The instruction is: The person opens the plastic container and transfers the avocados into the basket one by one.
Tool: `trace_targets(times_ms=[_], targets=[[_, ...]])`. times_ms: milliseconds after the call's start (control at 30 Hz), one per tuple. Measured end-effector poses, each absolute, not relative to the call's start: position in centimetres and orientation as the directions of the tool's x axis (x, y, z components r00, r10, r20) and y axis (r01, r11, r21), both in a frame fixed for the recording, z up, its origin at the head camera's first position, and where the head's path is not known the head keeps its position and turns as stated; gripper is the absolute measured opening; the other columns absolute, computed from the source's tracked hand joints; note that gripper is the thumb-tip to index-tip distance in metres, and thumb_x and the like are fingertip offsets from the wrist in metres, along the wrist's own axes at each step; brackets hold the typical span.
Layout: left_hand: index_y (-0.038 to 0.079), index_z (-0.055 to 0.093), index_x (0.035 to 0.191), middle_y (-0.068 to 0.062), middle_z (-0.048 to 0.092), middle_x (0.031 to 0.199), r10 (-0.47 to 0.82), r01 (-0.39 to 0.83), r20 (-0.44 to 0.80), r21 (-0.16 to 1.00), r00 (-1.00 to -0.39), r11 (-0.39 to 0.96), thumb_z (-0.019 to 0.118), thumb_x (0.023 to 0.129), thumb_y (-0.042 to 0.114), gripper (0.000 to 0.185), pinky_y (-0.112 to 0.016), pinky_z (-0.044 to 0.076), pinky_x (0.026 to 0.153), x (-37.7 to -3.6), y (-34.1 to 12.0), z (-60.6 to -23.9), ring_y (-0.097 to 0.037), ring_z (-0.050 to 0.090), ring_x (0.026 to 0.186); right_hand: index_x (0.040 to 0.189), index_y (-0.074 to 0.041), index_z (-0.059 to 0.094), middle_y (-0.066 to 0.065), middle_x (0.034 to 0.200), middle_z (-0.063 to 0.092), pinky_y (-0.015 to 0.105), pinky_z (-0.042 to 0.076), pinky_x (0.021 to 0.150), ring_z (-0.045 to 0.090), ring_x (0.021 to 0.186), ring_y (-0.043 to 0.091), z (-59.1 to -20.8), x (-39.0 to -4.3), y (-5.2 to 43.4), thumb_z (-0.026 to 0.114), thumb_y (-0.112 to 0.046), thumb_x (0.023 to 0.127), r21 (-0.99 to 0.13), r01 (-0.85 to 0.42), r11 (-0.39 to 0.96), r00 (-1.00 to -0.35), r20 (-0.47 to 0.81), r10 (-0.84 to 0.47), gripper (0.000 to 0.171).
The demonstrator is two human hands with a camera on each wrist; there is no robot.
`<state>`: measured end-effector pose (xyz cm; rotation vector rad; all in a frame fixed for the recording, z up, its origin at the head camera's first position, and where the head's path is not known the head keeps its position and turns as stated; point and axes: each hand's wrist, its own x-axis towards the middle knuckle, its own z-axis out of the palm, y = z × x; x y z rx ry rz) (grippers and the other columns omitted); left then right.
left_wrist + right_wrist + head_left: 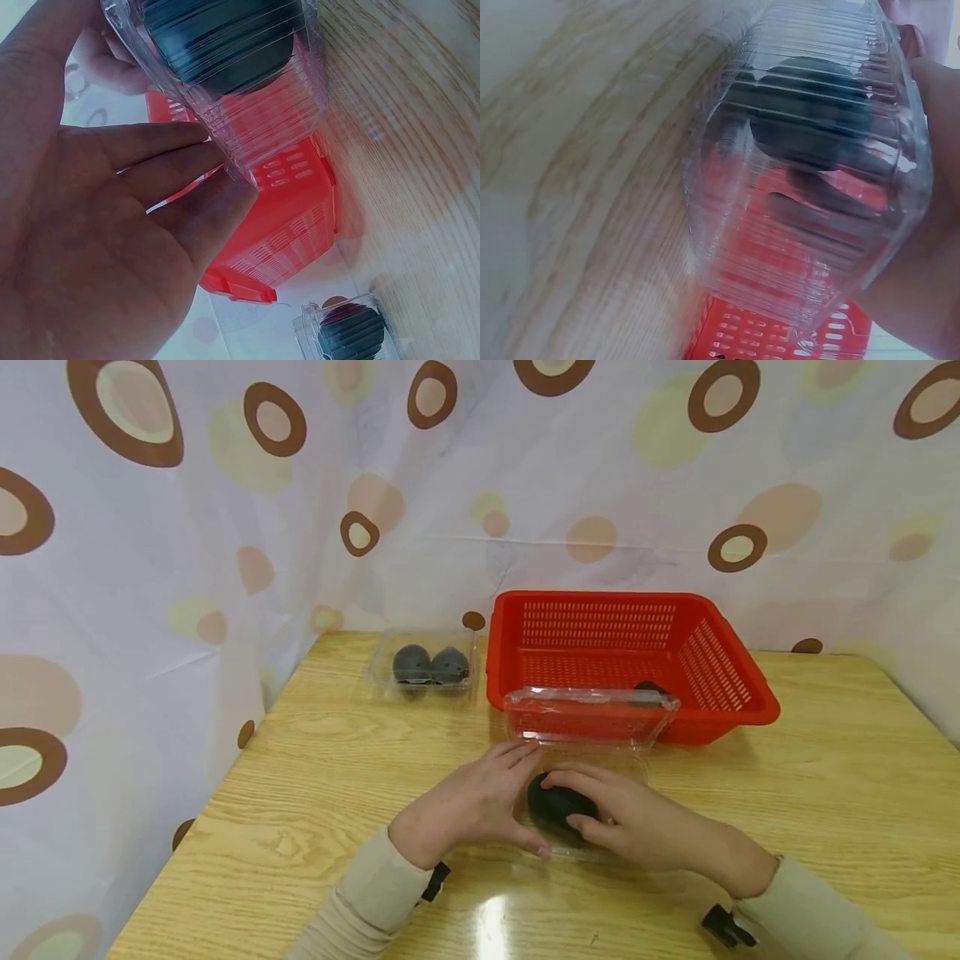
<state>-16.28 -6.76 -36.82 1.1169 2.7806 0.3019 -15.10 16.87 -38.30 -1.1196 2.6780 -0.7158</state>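
We see the dark oval object (558,803) lying in the open clear clamshell box (581,777), directly under the right hand (626,818), whose fingers and thumb curl round it from the right. Its long axis runs left to right, across the reach of both forearms, and slightly toward us at its right end. The left hand (480,802) lies just to its left with fingers straight, fingertips pressed against the box wall (steadying it, as we judge), gripping nothing. So the right hand is the nearer one, already on the object. Beyond the grip, the raised lid stands against the red basket (735,693), touching or nearly so.

The right-hand fingers hide the object's right end, and the ribbed plastic blurs it in both wrist views. Something dark in the basket (651,688) is half hidden by the lid. Far left of the grip sits another closed clear box (427,672) with two dark ovals.
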Motion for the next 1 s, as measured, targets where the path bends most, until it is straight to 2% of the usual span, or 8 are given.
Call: trace_targets(times_ms=[133, 233, 533, 800, 1000], targets=[[0.009, 0.026, 0.157, -0.006, 0.030, 0.163, 0.696, 0.670, -0.037, 0.236, -0.717, 0.704, 0.072, 0.071, 0.073, 0.116, -0.035, 0.032, 0.121, -16.27, -6.77, -36.86, -0.024, 0.029, 0.150, 0.138, -0.020, 0.050, -0.001, 0.140, 0.054, 0.050, 0.049, 0.103, 0.054, 0.126, 0.020, -38.42, -15.52, 16.78, 0.069, -0.026, 0.094, -0.505, -0.611, 0.610, -0.723, 0.043, -0.689, 0.049], [0.009, 0.025, 0.157, -0.005, 0.029, 0.163, 0.698, 0.673, -0.035, 0.238, -0.715, 0.700, 0.072, 0.071, 0.073, 0.117, -0.035, 0.032, 0.121, -16.23, -6.76, -36.93, -0.024, 0.029, 0.149, 0.136, -0.020, 0.050, -0.002, 0.138, 0.055, 0.051, 0.049, 0.103, 0.054, 0.125, 0.020, -38.59, -15.74, 16.89, 0.072, -0.024, 0.091, -0.507, -0.605, 0.613, -0.727, 0.037, -0.686, 0.050], [0.008, 0.022, 0.158, -0.007, 0.026, 0.164, 0.686, 0.659, -0.061, 0.229, -0.725, 0.716, 0.072, 0.072, 0.073, 0.119, -0.036, 0.030, 0.122, -16.13, -6.80, -36.78, -0.024, 0.026, 0.151, 0.140, -0.017, 0.055, 0.005, 0.143, 0.052, 0.054, 0.050, 0.100, 0.056, 0.124, 0.026, -38.86, -16.03, 16.98, 0.064, -0.019, 0.094, -0.475, -0.631, 0.614, -0.704, 0.016, -0.710, 0.047], [0.007, 0.022, 0.158, -0.007, 0.025, 0.164, 0.691, 0.665, -0.051, 0.228, -0.721, 0.711, 0.071, 0.072, 0.073, 0.119, -0.036, 0.031, 0.121, -16.09, -6.78, -36.83, -0.024, 0.026, 0.151, 0.134, -0.018, 0.061, -0.002, 0.130, 0.057, 0.047, 0.053, 0.095, 0.058, 0.112, 0.017, -38.92, -16.00, 16.45, 0.058, -0.023, 0.097, -0.471, -0.628, 0.620, -0.707, 0.011, -0.708, 0.037], [0.006, 0.023, 0.158, -0.008, 0.026, 0.164, 0.693, 0.669, -0.058, 0.215, -0.719, 0.712, 0.070, 0.073, 0.074, 0.118, -0.036, 0.030, 0.122, -16.10, -6.87, -36.78, -0.025, 0.026, 0.151, 0.125, -0.024, 0.066, -0.006, 0.116, 0.058, 0.038, 0.053, 0.084, 0.057, 0.099, 0.012, -39.07, -15.99, 16.28, 0.060, -0.039, 0.098, -0.445, -0.622, 0.644, -0.728, 0.026, -0.685, 0.032]])
